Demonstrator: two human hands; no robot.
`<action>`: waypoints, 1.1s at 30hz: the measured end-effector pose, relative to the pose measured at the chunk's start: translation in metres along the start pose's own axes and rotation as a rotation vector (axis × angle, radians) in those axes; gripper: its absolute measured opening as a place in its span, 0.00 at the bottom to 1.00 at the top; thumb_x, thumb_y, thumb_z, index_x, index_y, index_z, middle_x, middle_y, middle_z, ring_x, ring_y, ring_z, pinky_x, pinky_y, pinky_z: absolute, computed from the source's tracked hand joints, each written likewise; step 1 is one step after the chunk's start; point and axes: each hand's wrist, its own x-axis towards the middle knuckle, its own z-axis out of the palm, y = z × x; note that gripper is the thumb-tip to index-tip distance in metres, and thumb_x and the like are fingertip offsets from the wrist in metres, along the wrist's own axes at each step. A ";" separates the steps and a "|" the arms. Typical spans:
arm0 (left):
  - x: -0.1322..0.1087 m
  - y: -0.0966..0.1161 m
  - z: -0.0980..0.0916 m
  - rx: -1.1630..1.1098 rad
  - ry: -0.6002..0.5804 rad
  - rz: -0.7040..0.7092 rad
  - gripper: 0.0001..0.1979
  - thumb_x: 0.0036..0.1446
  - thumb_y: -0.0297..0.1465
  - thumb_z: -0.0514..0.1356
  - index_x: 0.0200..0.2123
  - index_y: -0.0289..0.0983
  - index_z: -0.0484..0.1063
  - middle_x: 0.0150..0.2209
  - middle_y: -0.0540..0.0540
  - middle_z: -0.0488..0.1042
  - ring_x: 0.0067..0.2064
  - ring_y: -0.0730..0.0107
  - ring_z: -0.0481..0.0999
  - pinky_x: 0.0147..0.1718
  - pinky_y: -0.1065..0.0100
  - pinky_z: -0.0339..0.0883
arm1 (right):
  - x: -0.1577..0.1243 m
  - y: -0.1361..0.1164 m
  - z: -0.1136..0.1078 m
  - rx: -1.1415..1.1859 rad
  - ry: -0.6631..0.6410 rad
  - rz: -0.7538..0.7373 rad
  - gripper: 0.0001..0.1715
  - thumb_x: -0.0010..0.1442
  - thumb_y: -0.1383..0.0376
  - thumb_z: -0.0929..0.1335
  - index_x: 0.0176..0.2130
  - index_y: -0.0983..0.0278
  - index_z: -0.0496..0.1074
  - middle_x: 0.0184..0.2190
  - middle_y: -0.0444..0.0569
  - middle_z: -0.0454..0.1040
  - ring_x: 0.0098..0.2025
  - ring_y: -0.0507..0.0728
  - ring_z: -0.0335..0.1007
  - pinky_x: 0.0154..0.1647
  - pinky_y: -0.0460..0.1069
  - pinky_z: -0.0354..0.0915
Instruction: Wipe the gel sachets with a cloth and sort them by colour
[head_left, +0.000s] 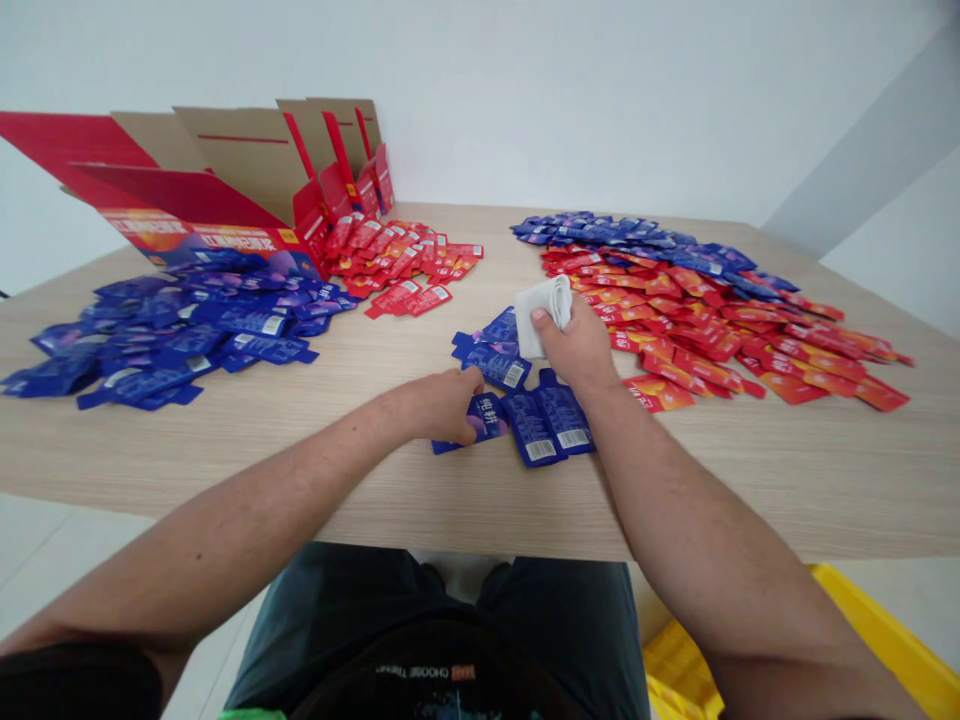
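A folded whitish cloth (534, 318) is gripped in my right hand (581, 345), thumb on its near face, just over the small group of blue pouches. My left hand (448, 405) is curled around a blue spouted pouch (491, 418) lying on the table, thumb and fingers at its edges. Right of that pouch, two more blue pouches (547, 422) lie side by side with their barcodes up. Another blue pouch (495, 362) rests just beyond, partly overlapping others under the cloth.
A heap of blue pouches (202, 325) lies at left, before open red cartons (202, 215). Red pouches (405, 255) lie beside the cartons. At right spread more red pouches (712, 320), with blue pouches (637, 240) behind. A yellow crate (885, 630) stands below the table (360, 500).
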 end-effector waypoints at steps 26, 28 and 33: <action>-0.010 -0.040 -0.028 -0.605 -0.024 -0.120 0.05 0.47 0.33 0.64 0.28 0.39 0.78 0.23 0.50 0.76 0.25 0.68 0.73 0.24 0.70 0.63 | -0.002 0.000 0.004 0.031 0.008 -0.031 0.25 0.60 0.46 0.65 0.44 0.64 0.71 0.40 0.59 0.77 0.45 0.70 0.72 0.49 0.63 0.67; -0.007 -0.045 -0.030 -0.797 0.115 -0.119 0.04 0.45 0.32 0.67 0.25 0.39 0.76 0.21 0.49 0.75 0.22 0.69 0.72 0.20 0.71 0.62 | -0.003 -0.002 0.004 0.059 0.012 -0.032 0.26 0.60 0.46 0.66 0.45 0.64 0.72 0.39 0.59 0.77 0.45 0.70 0.73 0.49 0.64 0.67; 0.010 -0.046 -0.029 -1.107 0.577 -0.056 0.07 0.49 0.30 0.67 0.25 0.37 0.71 0.20 0.49 0.72 0.18 0.73 0.68 0.14 0.74 0.61 | -0.001 0.001 0.003 0.257 0.049 -0.014 0.27 0.61 0.45 0.66 0.46 0.64 0.73 0.40 0.55 0.78 0.44 0.66 0.74 0.48 0.62 0.69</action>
